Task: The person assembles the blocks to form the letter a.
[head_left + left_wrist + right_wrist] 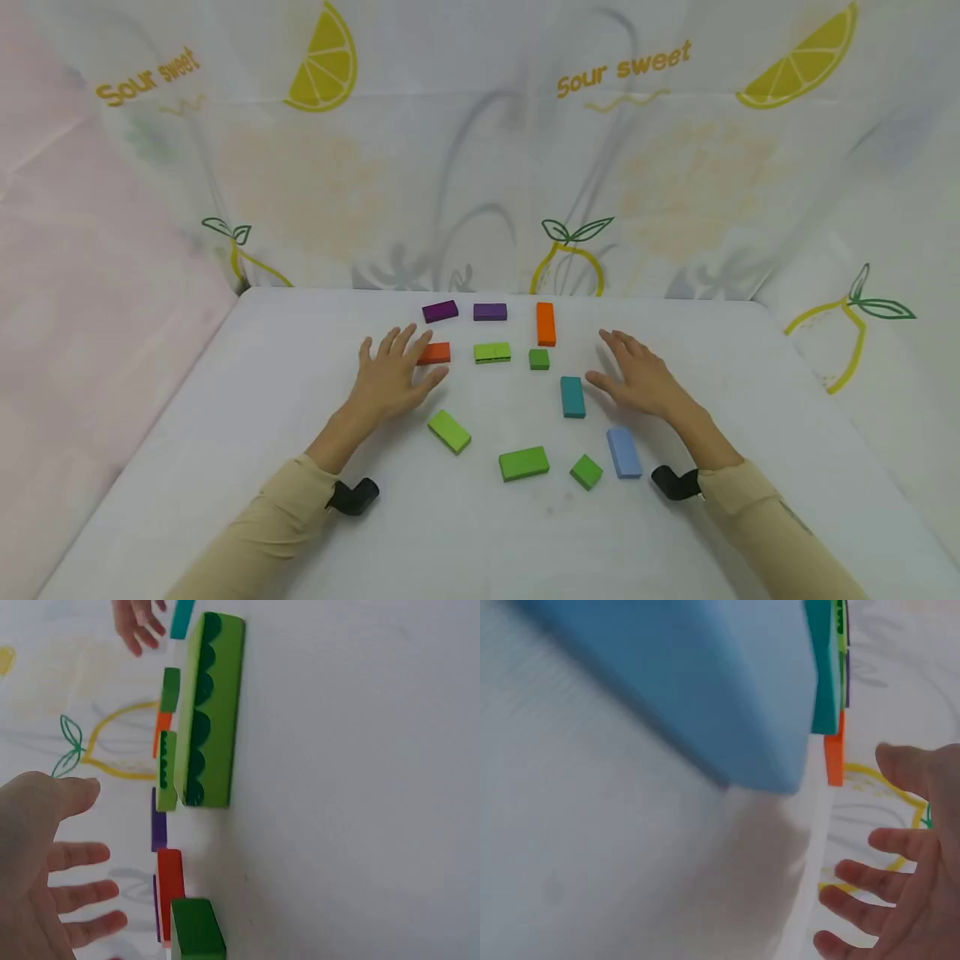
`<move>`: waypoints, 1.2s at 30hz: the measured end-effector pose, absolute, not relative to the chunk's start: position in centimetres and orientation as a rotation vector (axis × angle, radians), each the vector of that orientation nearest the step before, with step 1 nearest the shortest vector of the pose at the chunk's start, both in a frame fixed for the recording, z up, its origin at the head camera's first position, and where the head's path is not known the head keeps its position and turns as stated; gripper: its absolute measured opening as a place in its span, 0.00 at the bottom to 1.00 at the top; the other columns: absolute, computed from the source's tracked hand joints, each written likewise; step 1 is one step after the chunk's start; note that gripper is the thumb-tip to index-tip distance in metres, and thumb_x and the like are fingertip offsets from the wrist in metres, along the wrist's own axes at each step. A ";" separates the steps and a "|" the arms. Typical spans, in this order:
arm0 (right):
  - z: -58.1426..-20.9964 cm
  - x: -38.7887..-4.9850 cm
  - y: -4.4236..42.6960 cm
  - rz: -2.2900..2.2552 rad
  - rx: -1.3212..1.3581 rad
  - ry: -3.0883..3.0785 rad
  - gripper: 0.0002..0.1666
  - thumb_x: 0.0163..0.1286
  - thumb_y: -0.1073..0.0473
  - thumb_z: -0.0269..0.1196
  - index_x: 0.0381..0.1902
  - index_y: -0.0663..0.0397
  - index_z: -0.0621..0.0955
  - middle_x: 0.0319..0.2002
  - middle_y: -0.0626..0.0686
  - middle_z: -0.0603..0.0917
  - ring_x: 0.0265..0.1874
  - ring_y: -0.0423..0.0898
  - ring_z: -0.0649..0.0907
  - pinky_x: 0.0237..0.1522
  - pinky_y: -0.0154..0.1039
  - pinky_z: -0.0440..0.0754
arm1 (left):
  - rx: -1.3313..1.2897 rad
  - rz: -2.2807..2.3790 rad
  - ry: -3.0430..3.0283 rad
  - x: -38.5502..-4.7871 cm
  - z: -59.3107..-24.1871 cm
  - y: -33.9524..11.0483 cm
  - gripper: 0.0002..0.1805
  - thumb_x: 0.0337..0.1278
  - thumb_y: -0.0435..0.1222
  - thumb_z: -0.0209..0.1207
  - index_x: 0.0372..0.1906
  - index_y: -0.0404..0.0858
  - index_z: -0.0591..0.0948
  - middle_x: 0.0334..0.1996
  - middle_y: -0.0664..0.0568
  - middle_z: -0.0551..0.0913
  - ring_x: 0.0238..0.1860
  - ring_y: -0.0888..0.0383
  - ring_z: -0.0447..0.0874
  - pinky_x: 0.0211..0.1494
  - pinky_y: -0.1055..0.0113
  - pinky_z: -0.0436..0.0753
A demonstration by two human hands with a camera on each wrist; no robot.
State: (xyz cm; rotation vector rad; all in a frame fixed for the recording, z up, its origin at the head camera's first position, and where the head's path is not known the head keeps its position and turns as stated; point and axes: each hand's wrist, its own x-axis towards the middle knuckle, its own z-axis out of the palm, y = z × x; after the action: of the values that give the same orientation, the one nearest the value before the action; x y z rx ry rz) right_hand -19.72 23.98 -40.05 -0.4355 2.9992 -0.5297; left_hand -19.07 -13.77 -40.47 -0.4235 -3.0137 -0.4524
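Note:
Both hands are spread over a white table among colored blocks, holding nothing. My left hand (387, 383) hovers with fingers apart, partly covering a red-orange block (435, 353). Nearer me lies a lime block (449, 431), which shows a dark green scalloped edge in the left wrist view. A dark green block (198, 930) shows there too; the head view does not reveal it. On the other side, my right hand (636, 377) has its fingers extended beside a teal block (572, 397). A light blue block (624, 452) lies closer to me, large in the right wrist view.
Farther back are two purple blocks (490, 312), an orange block (545, 324), a lime block (492, 352) and a small green cube (539, 359). Toward the front lie a green block (524, 463) and another green cube (587, 472). A printed cloth (420, 167) hangs behind the table.

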 end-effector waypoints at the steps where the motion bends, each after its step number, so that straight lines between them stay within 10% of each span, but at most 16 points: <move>1: -40.0 -20.0 23.9 -0.568 -0.434 2.984 0.43 0.69 0.39 0.52 0.72 0.58 0.56 0.69 0.68 0.59 0.66 0.67 0.63 0.62 0.68 0.61 | -0.464 -0.493 -2.988 -19.1 -40.3 -13.3 0.35 0.62 0.58 0.49 0.69 0.45 0.66 0.70 0.44 0.62 0.71 0.42 0.56 0.69 0.35 0.48; 7: -39.6 -21.7 22.8 -0.841 -0.375 2.857 0.30 0.71 0.44 0.53 0.60 0.61 0.68 0.48 0.63 0.78 0.44 0.55 0.78 0.45 0.48 0.78 | -0.727 -0.643 -2.841 -19.8 -39.4 -9.6 0.23 0.64 0.49 0.53 0.57 0.40 0.77 0.61 0.45 0.74 0.62 0.45 0.71 0.60 0.45 0.72; 15: -39.7 -24.0 21.4 -1.058 -0.248 2.724 0.20 0.71 0.51 0.53 0.48 0.64 0.72 0.33 0.59 0.80 0.28 0.46 0.79 0.31 0.34 0.75 | -0.994 -0.941 -2.791 -21.1 -40.5 -5.9 0.15 0.65 0.42 0.54 0.52 0.41 0.80 0.57 0.50 0.76 0.59 0.52 0.73 0.63 0.56 0.73; 36: -40.4 -27.1 19.2 -1.209 -0.123 2.627 0.27 0.71 0.54 0.53 0.63 0.61 0.64 0.46 0.65 0.79 0.34 0.50 0.81 0.31 0.33 0.79 | -1.068 -0.802 -2.722 -22.2 -43.7 -2.4 0.15 0.64 0.35 0.55 0.54 0.45 0.79 0.58 0.53 0.76 0.61 0.56 0.72 0.68 0.60 0.69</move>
State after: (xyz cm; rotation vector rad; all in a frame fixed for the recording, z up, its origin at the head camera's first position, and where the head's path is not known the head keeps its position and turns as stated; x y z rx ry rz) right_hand -27.12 19.21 -40.42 -0.1232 2.6268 -1.2087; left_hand -22.22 -2.44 -43.70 -1.0685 -2.7225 -0.8018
